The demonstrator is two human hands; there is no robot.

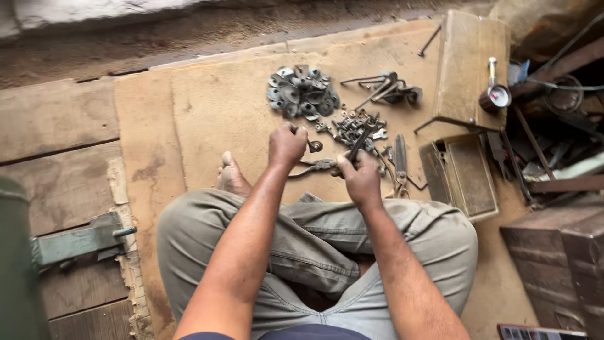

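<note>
Brown cardboard sheet (207,107) covers the wooden floor where a person sits cross-legged in grey trousers, one bare foot (231,177) showing beside the knee. Left hand (287,146) is closed in a fist around a small metal part (314,146), whose round end sticks out just to the right of the knuckles. Right hand (360,179) is closed around the handle of a dark tool (360,143) that points up and away toward the scattered hardware; what kind of tool it is cannot be told. Pliers (318,166) lie on the cardboard between the two hands, touching or just under them. Beyond the left hand sits a heap of grey metal washers and discs (302,92), and just beyond the right hand a smaller pile of nuts and bolts (355,126). Bent metal rods (380,87) lie further right. An open, worn metal toolbox (465,170) stands at the right edge, its raised lid bearing a round gauge (498,96). No labels can be made out.
</note>
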